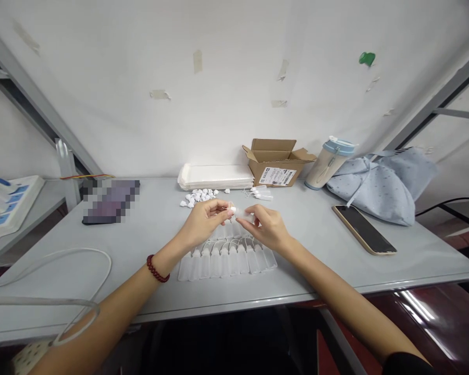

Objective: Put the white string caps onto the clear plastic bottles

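Note:
Between the fingertips of my left hand (207, 220) is a small white cap (232, 209). My right hand (269, 225) pinches a small translucent plastic bottle (241, 213), whose top end meets the cap; how far the two are joined cannot be made out. Just below the hands, a row of similar translucent bottles (230, 262) with thin white strings lies on the grey table (305, 250). More bottles (229, 229) lie behind that row, partly covered by my hands. Beyond my left hand is a loose pile of white caps (202, 195).
At the back stand a white tray stack (217, 176) and an open cardboard box (278, 174), with a few bottles (262, 194) before it. To the right are a tumbler (329, 164), a blue cloth bag (379, 182) and a phone (363, 229). A white cable (101, 252) loops at left.

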A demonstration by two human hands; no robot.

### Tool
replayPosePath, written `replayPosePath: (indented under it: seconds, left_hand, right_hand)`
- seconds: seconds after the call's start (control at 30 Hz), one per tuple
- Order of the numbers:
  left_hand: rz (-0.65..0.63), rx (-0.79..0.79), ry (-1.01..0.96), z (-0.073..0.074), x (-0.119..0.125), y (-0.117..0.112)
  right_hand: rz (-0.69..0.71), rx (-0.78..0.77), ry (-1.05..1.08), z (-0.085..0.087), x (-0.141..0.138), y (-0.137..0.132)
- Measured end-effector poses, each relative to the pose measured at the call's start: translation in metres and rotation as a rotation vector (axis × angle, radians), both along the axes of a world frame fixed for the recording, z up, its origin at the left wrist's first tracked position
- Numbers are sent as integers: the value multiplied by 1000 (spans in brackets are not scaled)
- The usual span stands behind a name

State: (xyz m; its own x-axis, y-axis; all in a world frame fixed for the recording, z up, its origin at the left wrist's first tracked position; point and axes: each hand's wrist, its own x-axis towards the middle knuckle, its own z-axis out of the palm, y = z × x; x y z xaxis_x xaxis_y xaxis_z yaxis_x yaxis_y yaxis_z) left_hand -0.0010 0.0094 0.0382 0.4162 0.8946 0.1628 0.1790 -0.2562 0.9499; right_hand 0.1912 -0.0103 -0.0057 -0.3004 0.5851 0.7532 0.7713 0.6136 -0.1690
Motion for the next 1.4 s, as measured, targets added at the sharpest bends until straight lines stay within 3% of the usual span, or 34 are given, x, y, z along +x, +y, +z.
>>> replayPosePath:
  seconds: [0.13, 0.27, 0.6, 0.73, 0.9, 1.13, 1.4]
  left_hand:
    - [-16, 27, -4, -2, -2, 1]
    - [-8, 48, 46, -2, -6, 2]
    - [-86, -90, -9, -2, -8, 5]
    - [-136, -36, -33, -1, -9, 5]
    - [-111, -6, 0, 0, -10, 4]
    - [-114, -82, 6, -2, -10, 4]
    - [-81, -44, -36, -6, -10, 6]
  right_hand:
    - [8, 2, 25, -1, -1, 0]
    - [-12, 122, -62, 2, 0, -1]
    - [45, 222, -104, 8, 0, -2]
    - [67, 221, -64, 7, -1, -2]
    - [83, 231, -22, 5, -2, -1]
    - [94, 251, -47, 4, -1, -1]
    - [116, 162, 1, 5, -1, 0]
